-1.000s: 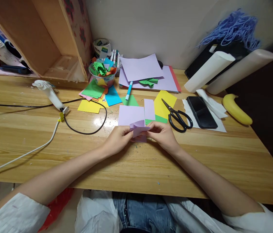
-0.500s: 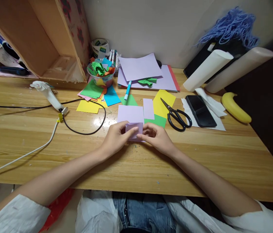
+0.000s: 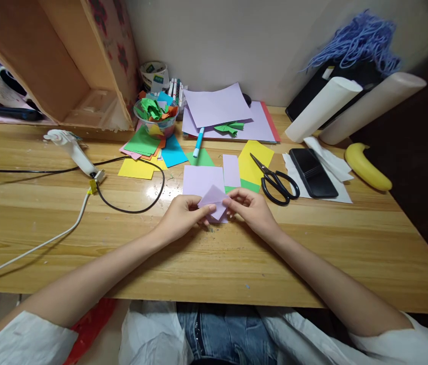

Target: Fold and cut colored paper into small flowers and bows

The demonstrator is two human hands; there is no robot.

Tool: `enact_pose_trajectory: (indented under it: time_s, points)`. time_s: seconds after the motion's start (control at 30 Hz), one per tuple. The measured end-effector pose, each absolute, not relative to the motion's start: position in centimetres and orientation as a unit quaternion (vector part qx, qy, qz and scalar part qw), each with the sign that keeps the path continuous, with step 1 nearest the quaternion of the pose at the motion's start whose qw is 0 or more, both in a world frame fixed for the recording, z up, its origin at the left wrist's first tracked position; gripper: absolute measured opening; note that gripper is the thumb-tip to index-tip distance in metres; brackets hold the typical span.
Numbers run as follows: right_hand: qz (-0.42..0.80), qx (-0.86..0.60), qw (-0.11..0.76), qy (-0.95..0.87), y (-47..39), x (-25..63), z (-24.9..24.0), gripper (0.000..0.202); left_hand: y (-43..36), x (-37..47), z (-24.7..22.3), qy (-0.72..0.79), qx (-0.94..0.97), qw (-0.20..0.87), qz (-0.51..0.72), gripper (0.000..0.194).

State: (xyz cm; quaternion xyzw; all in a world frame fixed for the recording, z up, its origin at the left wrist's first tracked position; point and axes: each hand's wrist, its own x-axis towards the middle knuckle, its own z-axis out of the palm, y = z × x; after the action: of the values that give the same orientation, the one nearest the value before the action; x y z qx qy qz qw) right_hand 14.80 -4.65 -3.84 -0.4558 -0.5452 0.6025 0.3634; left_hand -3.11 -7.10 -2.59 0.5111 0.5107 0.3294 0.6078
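Note:
Between my two hands is a small square of purple paper, turned so that a corner points away from me. My left hand pinches its left corner between thumb and fingers. At the right corner, my right hand is closed on the same paper. Beneath it lies a larger purple sheet on the table. Just beyond my right hand are a narrow purple strip, a yellow sheet and black-handled scissors.
A phone on white tissue and a banana lie right. At left are a glue gun and its cable. Behind stand a tub of paper scraps, a blue marker, stacked purple sheets and white rolls.
The small purple paper has been turned from lying square to a diamond position. My fingers have shifted to its left and right corners.

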Motion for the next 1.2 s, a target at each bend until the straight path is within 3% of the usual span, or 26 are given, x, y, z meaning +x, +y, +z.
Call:
enact_pose_trajectory:
  time_s: [0.4, 0.53, 0.67, 0.77, 1.2]
  points:
    - [0.691, -0.368, 0.260, -0.565, -5.0, 15.0, -3.8, 0.032, -6.8, -3.6, -2.5, 0.531, 0.560, 0.512, 0.377, 0.037]
    - [0.667, -0.398, 0.272, -0.569, -4.9, 15.0, -3.6, 0.029, -6.6, -3.7, -2.5, 0.558, 0.550, 0.482, 0.392, 0.039]
    - [0.643, -0.417, 0.295, -0.571, -4.8, 14.9, -3.3, 0.025, -6.5, -3.3, -2.7, 0.518, 0.483, 0.590, 0.387, 0.028]
    - [0.650, -0.399, 0.293, -0.577, -4.9, 14.9, -3.2, 0.020, -6.5, -3.2, -2.8, 0.481, 0.432, 0.666, 0.372, 0.032]
    - [0.511, -0.456, 0.365, -0.630, -5.8, 15.5, -3.6, 0.018, -6.3, -3.8, -1.7, 0.528, 0.423, 0.652, 0.342, 0.028]
